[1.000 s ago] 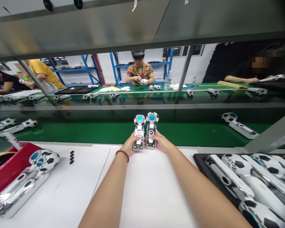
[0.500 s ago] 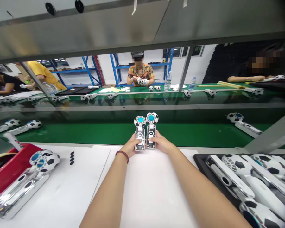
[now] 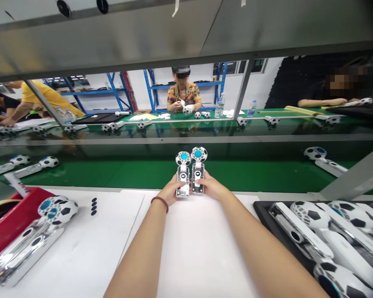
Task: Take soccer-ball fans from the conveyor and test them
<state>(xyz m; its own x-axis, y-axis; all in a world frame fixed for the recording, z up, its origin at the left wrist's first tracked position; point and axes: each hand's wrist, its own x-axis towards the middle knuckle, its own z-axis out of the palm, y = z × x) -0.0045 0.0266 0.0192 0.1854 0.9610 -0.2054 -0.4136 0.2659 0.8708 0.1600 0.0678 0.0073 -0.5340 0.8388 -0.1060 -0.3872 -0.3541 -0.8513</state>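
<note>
My left hand point(image 3: 170, 193) is shut around the clear lower body of a handheld fan point(image 3: 182, 182), which stands upright with its round head up. My right hand point(image 3: 213, 186) grips a matching fan point(image 3: 198, 178) just beside it. Both fans have a round, perforated white head with a blue centre and black patches. Circuitry shows through their transparent handles. My fingers hide parts of the handles. A dark red cord bracelet point(image 3: 159, 201) circles my left wrist. The two fans stand close together, above the white sheet point(image 3: 199, 244) on the bench.
To the left lie soccer-ball-styled fans point(image 3: 27, 244), several small black pads point(image 3: 93, 206) and a red box point(image 3: 9, 219). A black tray point(image 3: 261, 217) of similar fans sits right. Beyond the bench runs a green conveyor belt point(image 3: 251, 180). A co-worker point(image 3: 183, 95) works across it.
The fans on the green belt have moved to the right. Co-workers across the belt have shifted their arms. My hands and the two fans have stayed nearly still.
</note>
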